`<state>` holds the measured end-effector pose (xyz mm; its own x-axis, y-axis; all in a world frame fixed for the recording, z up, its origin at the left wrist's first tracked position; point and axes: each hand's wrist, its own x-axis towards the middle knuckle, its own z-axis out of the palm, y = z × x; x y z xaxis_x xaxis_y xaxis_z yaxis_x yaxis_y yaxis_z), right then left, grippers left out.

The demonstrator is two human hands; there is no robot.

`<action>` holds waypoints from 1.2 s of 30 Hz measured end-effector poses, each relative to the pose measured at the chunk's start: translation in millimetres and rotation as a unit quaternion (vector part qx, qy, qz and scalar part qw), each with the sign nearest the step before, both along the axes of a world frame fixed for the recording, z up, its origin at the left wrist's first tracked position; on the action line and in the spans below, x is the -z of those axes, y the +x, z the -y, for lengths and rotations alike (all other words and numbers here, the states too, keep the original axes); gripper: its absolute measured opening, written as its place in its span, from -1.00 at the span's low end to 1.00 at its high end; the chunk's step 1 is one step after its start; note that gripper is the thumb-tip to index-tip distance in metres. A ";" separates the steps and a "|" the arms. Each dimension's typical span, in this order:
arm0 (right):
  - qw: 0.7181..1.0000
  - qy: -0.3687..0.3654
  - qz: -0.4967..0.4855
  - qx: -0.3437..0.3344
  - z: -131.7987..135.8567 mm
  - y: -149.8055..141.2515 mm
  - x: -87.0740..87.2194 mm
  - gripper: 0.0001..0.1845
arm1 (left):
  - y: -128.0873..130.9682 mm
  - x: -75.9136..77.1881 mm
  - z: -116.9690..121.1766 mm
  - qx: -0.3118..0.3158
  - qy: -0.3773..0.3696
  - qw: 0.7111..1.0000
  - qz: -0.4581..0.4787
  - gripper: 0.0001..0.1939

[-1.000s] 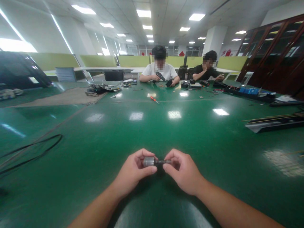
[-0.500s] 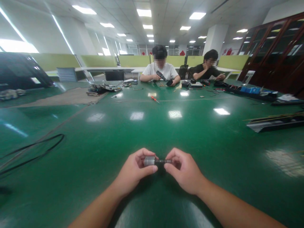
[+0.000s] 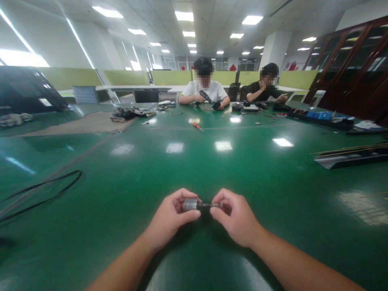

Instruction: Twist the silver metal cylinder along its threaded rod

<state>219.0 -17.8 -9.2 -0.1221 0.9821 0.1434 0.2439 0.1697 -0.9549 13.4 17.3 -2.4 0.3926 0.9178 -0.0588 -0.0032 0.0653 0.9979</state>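
Observation:
A silver metal cylinder with a thin dark shaft (image 3: 190, 204) lies level between my hands, low over the green tabletop. Its wide end sits in my left hand (image 3: 172, 216), the thumb along the near side and the fingers curled round the far side. My right hand (image 3: 235, 216) pinches the narrow end of the shaft between thumb and fingertips. Between the two thumbs a short stretch of shaft shows. The very tip at the right is partly covered by my fingers, and the exact kind of part cannot be made out.
An orange-handled screwdriver (image 3: 197, 127) lies farther up the green table (image 3: 145, 178). A black cable (image 3: 60, 194) loops at left, and a metal channel (image 3: 348, 157) rests at right. Across the table, a person in white (image 3: 204, 91) holds a power drill (image 3: 205, 96); another person (image 3: 265, 89) sits beside.

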 end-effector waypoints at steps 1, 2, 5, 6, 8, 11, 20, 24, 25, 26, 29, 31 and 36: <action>1.000 0.001 0.000 0.000 0.1 0.1 0.0 -0.95 | -0.2 0.3 0.0 0.000 0.001 1.000 0.001 -0.61; 1.000 0.001 -0.001 0.000 0.2 0.2 0.0 -0.94 | -0.3 0.5 0.1 0.000 0.002 1.000 0.002 -0.61; 1.000 0.002 -0.001 0.002 0.6 0.6 0.0 -0.94 | -0.2 0.4 0.2 0.001 0.001 1.000 0.008 -0.62; 1.000 0.002 -0.001 0.001 0.7 0.7 0.0 -0.94 | -0.1 0.2 0.2 0.001 0.000 1.000 0.010 -0.62; 1.000 0.004 0.001 0.001 0.9 0.8 -0.1 -0.94 | -0.1 -0.1 0.1 0.004 -0.003 1.000 0.014 -0.62; 1.000 0.004 0.001 0.002 1.2 0.7 -0.9 -0.94 | -0.3 -0.3 0.0 0.007 -0.006 1.000 0.016 -0.61; 1.000 0.006 0.000 0.008 1.1 0.4 0.1 -0.94 | -0.6 1.6 -0.2 -0.001 -0.010 1.000 0.019 -0.61; 1.000 0.007 -0.005 0.005 0.2 0.1 2.4 -0.94 | -1.5 2.6 -0.6 -0.002 -0.009 1.000 0.020 -0.61; 1.000 0.007 -0.006 0.005 0.1 0.1 2.6 -0.94 | -1.7 2.7 -0.6 -0.003 -0.009 1.000 0.020 -0.61; 1.000 0.007 -0.007 0.005 0.0 0.0 2.5 -0.94 | -1.9 2.6 -0.5 -0.004 -0.010 1.000 0.021 -0.61; 1.000 0.006 -0.010 0.005 -0.3 -0.2 2.0 -0.94 | -2.1 2.1 0.0 -0.007 -0.012 1.000 0.019 -0.60; 1.000 0.006 -0.010 0.005 -0.5 -0.3 1.6 -0.94 | -2.0 1.6 0.4 -0.008 -0.013 1.000 0.019 -0.60; 1.000 0.001 -0.013 0.005 -0.2 -0.3 1.3 -0.93 | -1.6 0.4 0.9 -0.006 -0.017 0.999 0.031 -0.60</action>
<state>218.7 -17.6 -10.5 -0.1087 0.9829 0.1486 0.2212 0.1696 -0.9604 11.8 16.4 -2.9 0.3851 0.9205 -0.0660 -0.0666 0.0990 0.9929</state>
